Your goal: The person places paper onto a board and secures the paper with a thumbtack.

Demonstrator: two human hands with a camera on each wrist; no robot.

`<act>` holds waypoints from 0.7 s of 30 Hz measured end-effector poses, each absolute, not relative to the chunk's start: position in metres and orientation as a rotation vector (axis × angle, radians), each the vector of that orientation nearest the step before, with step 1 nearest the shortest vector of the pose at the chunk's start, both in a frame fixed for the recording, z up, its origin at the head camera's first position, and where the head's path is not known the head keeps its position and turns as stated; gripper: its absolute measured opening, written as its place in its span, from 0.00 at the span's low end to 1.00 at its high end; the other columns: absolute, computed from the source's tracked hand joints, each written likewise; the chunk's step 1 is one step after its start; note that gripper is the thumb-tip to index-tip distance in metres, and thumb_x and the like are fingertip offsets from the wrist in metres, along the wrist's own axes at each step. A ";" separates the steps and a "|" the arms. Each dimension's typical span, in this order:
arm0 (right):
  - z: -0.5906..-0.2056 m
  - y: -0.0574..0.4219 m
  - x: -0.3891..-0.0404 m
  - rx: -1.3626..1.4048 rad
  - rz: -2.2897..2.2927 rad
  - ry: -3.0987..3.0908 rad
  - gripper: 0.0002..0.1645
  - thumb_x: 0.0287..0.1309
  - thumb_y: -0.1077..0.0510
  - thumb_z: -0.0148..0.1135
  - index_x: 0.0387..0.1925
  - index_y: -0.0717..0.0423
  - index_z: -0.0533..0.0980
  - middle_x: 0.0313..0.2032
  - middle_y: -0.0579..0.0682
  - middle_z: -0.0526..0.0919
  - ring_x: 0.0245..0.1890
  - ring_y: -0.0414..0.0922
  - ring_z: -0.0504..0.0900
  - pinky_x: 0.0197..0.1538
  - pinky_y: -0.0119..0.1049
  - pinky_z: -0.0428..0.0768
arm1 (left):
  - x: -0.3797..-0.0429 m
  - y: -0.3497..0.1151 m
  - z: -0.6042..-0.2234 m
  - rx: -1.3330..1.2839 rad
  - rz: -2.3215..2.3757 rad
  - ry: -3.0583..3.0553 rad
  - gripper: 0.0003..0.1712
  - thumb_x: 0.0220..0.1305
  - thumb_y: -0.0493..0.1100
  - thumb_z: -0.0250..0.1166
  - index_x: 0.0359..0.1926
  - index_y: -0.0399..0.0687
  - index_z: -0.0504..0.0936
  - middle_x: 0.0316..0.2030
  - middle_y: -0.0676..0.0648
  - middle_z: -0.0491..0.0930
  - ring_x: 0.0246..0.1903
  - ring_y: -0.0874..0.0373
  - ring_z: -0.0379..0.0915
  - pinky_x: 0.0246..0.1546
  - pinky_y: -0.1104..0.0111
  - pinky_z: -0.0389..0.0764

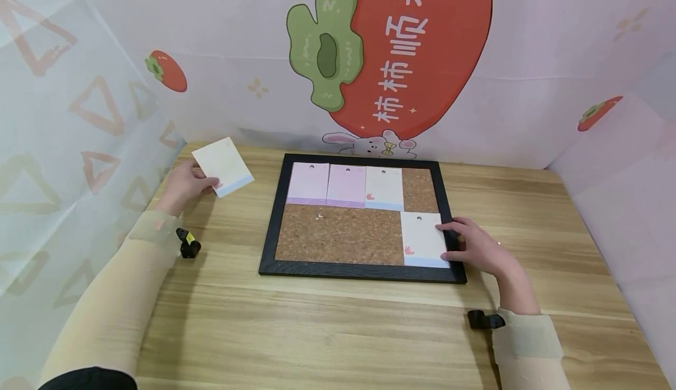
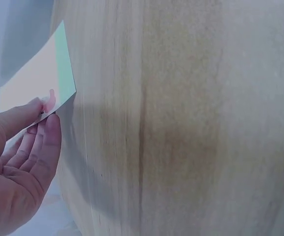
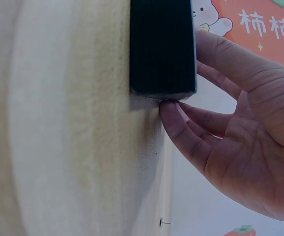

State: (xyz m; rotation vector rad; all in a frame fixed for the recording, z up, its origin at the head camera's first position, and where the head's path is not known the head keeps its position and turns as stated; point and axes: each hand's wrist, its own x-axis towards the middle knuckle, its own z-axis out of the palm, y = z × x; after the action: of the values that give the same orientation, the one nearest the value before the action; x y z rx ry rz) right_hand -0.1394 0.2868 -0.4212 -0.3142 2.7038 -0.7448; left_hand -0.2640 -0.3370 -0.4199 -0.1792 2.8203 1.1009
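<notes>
Up and to the left of the cork board, my left hand (image 1: pixel 183 186) pinches a corner of a white card (image 1: pixel 223 166) with a blue strip, raised off the table. In the left wrist view, the thumb (image 2: pixel 21 118) lies by the card's red picture. My right hand (image 1: pixel 477 246) grips the right edge of the black-framed cork board (image 1: pixel 338 234). Its thumb and forefinger reach over the frame onto a white card (image 1: pixel 422 237) at the lower right. In the right wrist view, other fingers (image 3: pixel 173 118) bend against the frame's outer end (image 3: pixel 161 54).
Two lilac cards (image 1: pixel 308 183) and a white card (image 1: pixel 384 187) stand in a row along the board's top. A wooden table (image 1: pixel 327 331) bears the board. Behind it hangs a printed cloth (image 1: pixel 222 102). Each wrist carries a small black camera (image 1: pixel 188 244).
</notes>
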 end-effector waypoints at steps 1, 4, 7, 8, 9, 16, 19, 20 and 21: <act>-0.421 0.287 -0.139 -0.315 -0.746 2.702 0.37 0.58 0.52 0.72 0.67 0.56 0.71 0.71 0.74 0.57 0.63 0.70 0.67 0.62 0.68 0.69 | -0.264 -0.337 -0.420 -0.173 1.093 2.826 0.25 0.66 0.43 0.67 0.53 0.30 0.70 0.33 0.44 0.85 0.29 0.62 0.82 0.30 0.77 0.75; -0.421 0.287 -0.138 -0.313 -0.750 2.701 0.37 0.58 0.52 0.72 0.67 0.56 0.71 0.71 0.74 0.56 0.63 0.71 0.68 0.62 0.68 0.70 | -0.264 -0.337 -0.421 -0.174 1.027 2.873 0.18 0.68 0.46 0.65 0.43 0.32 0.74 0.36 0.40 0.82 0.31 0.60 0.79 0.30 0.76 0.72; -0.421 0.287 -0.138 -0.309 -0.752 2.701 0.37 0.58 0.52 0.72 0.67 0.56 0.71 0.71 0.74 0.56 0.64 0.71 0.67 0.62 0.69 0.69 | -0.265 -0.336 -0.421 -0.171 1.030 2.888 0.17 0.70 0.47 0.63 0.40 0.34 0.74 0.36 0.41 0.83 0.31 0.63 0.77 0.30 0.75 0.72; -0.421 0.288 -0.138 -0.308 -0.752 2.702 0.37 0.58 0.52 0.72 0.67 0.56 0.71 0.71 0.74 0.56 0.64 0.71 0.67 0.63 0.69 0.69 | -0.265 -0.335 -0.420 -0.175 1.046 2.881 0.17 0.70 0.48 0.62 0.39 0.35 0.74 0.35 0.42 0.83 0.30 0.65 0.77 0.30 0.74 0.71; -0.421 0.288 -0.138 -0.309 -0.752 2.702 0.37 0.58 0.52 0.72 0.67 0.56 0.71 0.71 0.74 0.56 0.64 0.71 0.67 0.63 0.69 0.69 | -0.265 -0.335 -0.419 -0.180 1.073 2.867 0.18 0.71 0.48 0.61 0.39 0.35 0.74 0.33 0.45 0.84 0.30 0.66 0.77 0.30 0.74 0.72; -0.422 0.287 -0.139 -0.314 -0.744 2.710 0.37 0.58 0.51 0.72 0.67 0.55 0.71 0.71 0.73 0.57 0.64 0.70 0.67 0.63 0.68 0.69 | -0.263 -0.329 -0.413 -0.180 1.245 2.793 0.18 0.74 0.49 0.58 0.41 0.35 0.74 0.29 0.58 0.82 0.30 0.73 0.80 0.34 0.76 0.80; -0.421 0.287 -0.139 -0.309 -0.743 2.711 0.37 0.58 0.52 0.72 0.67 0.55 0.71 0.71 0.73 0.57 0.64 0.70 0.67 0.63 0.68 0.70 | -0.262 -0.324 -0.407 -0.170 1.331 2.772 0.18 0.74 0.49 0.58 0.42 0.34 0.74 0.28 0.60 0.82 0.30 0.75 0.81 0.37 0.75 0.82; -0.421 0.286 -0.138 -0.310 -0.743 2.711 0.37 0.58 0.52 0.72 0.67 0.55 0.71 0.71 0.73 0.57 0.64 0.71 0.67 0.63 0.68 0.70 | -0.262 -0.321 -0.405 -0.165 1.374 2.760 0.18 0.73 0.49 0.59 0.42 0.34 0.74 0.28 0.61 0.82 0.30 0.75 0.81 0.38 0.76 0.83; -0.421 0.286 -0.138 -0.311 -0.744 2.712 0.37 0.58 0.52 0.72 0.67 0.55 0.71 0.71 0.73 0.57 0.64 0.71 0.66 0.63 0.68 0.69 | -0.262 -0.319 -0.403 -0.157 1.403 2.756 0.18 0.73 0.48 0.59 0.42 0.33 0.74 0.27 0.61 0.82 0.31 0.75 0.81 0.39 0.76 0.83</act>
State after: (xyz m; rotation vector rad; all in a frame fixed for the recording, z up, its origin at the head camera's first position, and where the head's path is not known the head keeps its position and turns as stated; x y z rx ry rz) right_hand -0.1382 0.2865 -0.4209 -0.3108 2.7120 -0.7436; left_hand -0.2615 -0.3193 -0.4029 -0.1571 2.7564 1.4028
